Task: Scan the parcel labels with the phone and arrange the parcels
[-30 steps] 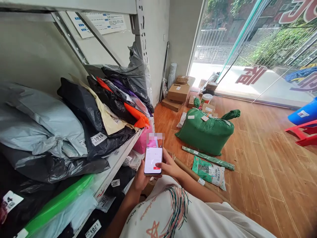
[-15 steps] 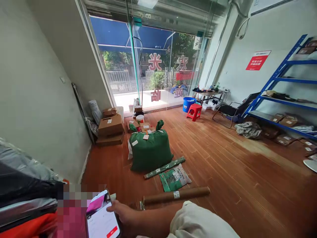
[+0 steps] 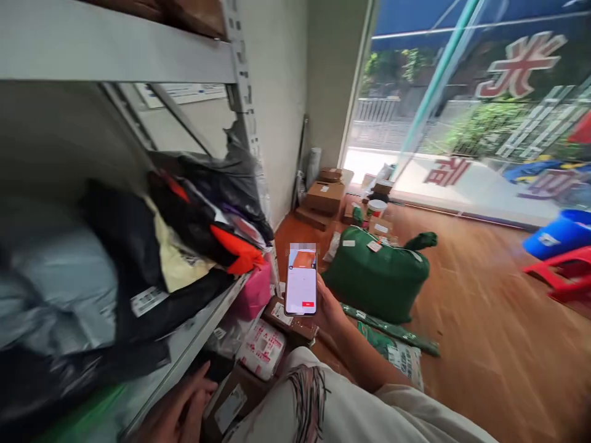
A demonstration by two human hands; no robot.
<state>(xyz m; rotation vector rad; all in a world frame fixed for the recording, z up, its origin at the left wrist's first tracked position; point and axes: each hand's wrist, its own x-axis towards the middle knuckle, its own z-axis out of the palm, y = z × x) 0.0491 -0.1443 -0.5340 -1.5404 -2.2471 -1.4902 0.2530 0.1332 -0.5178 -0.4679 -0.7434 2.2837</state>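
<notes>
"So, where is the phone [image 3: 301, 289]?"

"From my remote seat, I see it just off the end of the white shelf [image 3: 115, 49], screen lit. The right hand [image 3: 329, 306] has its fingers clamped on the phone's lower side."

"And the left hand [image 3: 182, 397]?"

"Alongside that shelf, near a brown box [image 3: 231, 406]; its fingers look bent, slightly apart. I can't tell whether they touch the box."

"Around the shelf?"

"A pink parcel [image 3: 253, 290] by its end; farther out, a green sack [image 3: 376, 277]."

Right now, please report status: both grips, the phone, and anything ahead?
Right grip holding lit phone. Left grip holding nothing visible, near labelled cardboard box. Green sack on floor beyond phone.
</notes>
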